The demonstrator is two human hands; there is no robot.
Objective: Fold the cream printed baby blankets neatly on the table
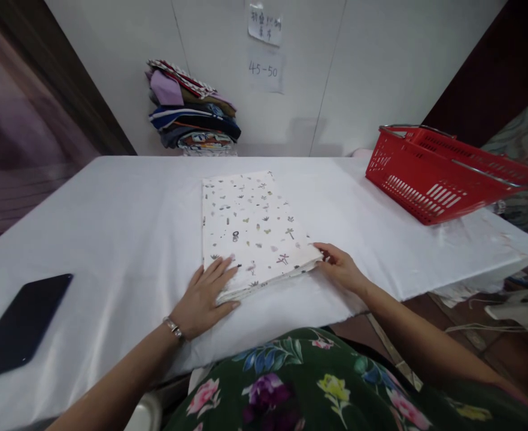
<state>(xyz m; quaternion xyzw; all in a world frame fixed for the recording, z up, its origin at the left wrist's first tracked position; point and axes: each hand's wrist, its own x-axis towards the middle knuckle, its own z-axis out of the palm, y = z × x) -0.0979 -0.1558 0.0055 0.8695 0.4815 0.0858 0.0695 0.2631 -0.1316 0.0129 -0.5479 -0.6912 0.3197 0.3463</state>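
Note:
A folded white cloth (250, 221) printed with small plants and animals lies flat on the white-covered table (124, 227), several layers showing along its near edge. My left hand (208, 296) rests on its near left corner, fingers stretched over the top and the thumb by the near edge; a silver bracelet circles that wrist. At the near right corner, my right hand (338, 266) pinches the cloth's edge between thumb and fingers.
A red plastic basket (425, 173) with metal handles stands at the right. Folded clothes (194, 114) are piled at the back by the wall. A dark tablet-like slab (24, 323) lies at the left. Paper notes (265, 70) hang on the wall.

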